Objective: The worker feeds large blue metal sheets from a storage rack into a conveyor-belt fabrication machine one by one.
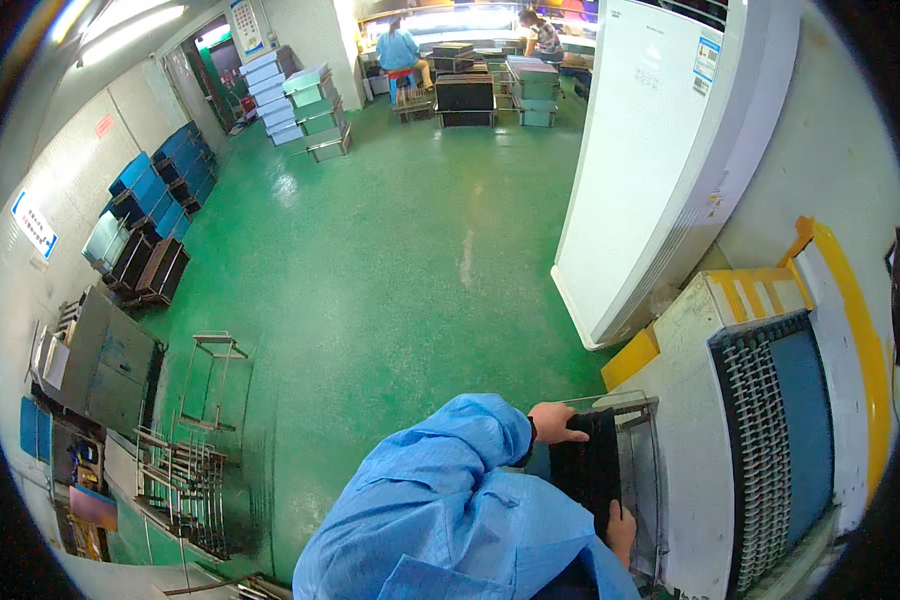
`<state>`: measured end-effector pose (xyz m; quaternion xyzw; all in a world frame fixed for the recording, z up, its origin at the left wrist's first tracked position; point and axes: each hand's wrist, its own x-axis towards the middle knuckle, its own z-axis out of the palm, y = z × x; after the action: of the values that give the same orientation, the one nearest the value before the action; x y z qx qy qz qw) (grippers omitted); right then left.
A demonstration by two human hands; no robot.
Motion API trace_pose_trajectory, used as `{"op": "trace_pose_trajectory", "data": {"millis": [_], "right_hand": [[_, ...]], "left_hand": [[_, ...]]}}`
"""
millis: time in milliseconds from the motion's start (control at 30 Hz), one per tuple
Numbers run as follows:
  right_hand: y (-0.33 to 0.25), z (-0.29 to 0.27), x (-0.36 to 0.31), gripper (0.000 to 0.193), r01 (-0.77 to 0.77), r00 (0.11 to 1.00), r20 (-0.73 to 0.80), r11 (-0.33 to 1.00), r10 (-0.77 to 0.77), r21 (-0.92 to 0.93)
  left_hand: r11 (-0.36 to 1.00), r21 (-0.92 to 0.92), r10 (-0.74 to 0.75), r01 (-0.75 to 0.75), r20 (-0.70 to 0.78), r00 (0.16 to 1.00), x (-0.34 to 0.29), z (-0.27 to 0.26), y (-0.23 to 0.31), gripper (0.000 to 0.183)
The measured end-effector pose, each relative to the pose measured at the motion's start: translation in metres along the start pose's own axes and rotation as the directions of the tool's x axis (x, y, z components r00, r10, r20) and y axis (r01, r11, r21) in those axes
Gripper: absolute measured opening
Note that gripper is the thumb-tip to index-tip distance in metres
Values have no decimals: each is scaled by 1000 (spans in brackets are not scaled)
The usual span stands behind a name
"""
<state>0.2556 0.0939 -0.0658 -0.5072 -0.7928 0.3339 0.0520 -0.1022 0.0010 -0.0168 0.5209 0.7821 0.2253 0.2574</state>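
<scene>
Balance, I judge, is why my left hand (554, 423) clasps the far edge of the black rectangular block (583, 462) and my right hand (621, 532) its near edge; it's in or just above the silvery metal-rod rack (638, 408), I cannot tell which.

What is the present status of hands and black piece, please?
Left hand on black piece, far end. Right hand on near end. Grips partly hidden. Metal rack close beside.
</scene>
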Motion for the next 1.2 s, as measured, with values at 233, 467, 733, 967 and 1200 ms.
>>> {"op": "trace_pose_trajectory", "data": {"millis": [233,467,733,967,1200], "right_hand": [[-26,-13,1,54,-88,984,-158,996,82,-31],[-15,0,2,39,-168,968,-230,942,101,-290],[-31,-1,-7,35,-230,970,-143,935,197,-269],[-33,6,-9,34,-152,960,-265,958,85,-243],[-4,8,4,31,-97,994,-81,941,75,-325]], "left_hand": [[1000,13,-12,12,21,1000,-1,0,-1,73],[999,-13,-30,31,44,999,-4,-9,10,75],[997,2,-75,75,80,994,-2,-11,9,76],[998,-51,-42,44,36,998,5,-1,-4,77],[997,-64,-26,33,119,993,6,-11,1,83]]}}
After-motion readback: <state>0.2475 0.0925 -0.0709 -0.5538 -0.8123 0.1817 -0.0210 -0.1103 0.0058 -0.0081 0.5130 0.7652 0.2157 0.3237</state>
